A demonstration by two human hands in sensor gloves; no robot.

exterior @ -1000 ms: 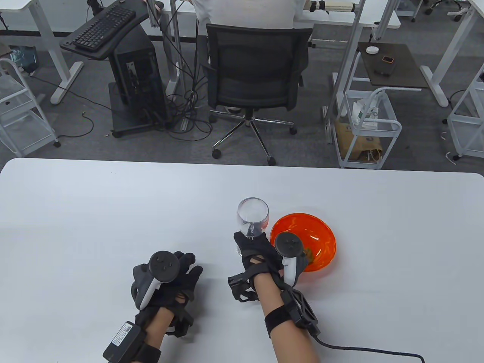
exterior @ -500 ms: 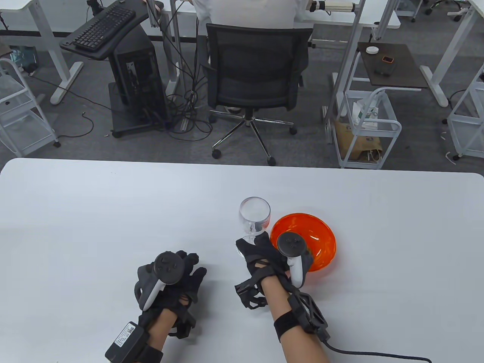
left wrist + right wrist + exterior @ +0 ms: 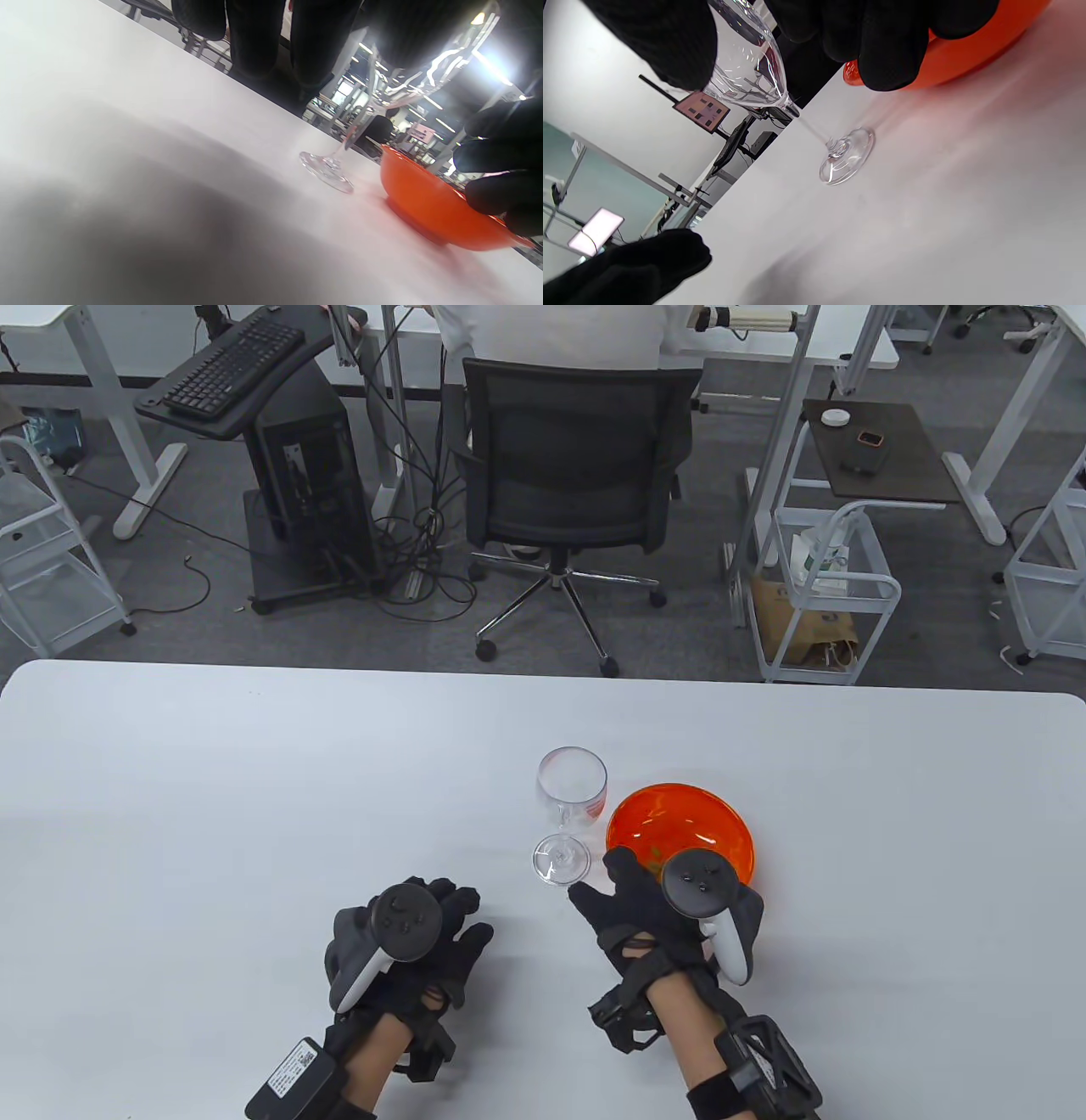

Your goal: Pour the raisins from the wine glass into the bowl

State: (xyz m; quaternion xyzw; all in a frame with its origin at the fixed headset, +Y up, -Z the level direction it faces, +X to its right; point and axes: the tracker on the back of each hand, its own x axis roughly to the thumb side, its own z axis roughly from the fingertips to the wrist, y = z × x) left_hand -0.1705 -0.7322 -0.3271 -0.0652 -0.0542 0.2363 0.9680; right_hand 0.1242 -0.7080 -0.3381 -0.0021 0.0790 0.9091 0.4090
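Centre frame, table view: wine glass [image 3: 572, 797] stands upright, stem vertical, beside orange bowl [image 3: 680, 836] on table [image 3: 212, 780]; right hand [image 3: 649, 903], fingers spread and holding nothing, lies just below-right, nearer than left hand [image 3: 416, 937], grip indeterminate.

both gloved hands come in from the near edge, forearms bare, a tracker strapped to the back of each. the left hand [image 3: 416, 937] sits low over the desk [image 3: 212, 814], fingers [image 3: 462, 903] loosely curled, holding nothing. the right hand [image 3: 649, 912] is empty too, palm down, thumb spread from its fingers [image 3: 886, 42].
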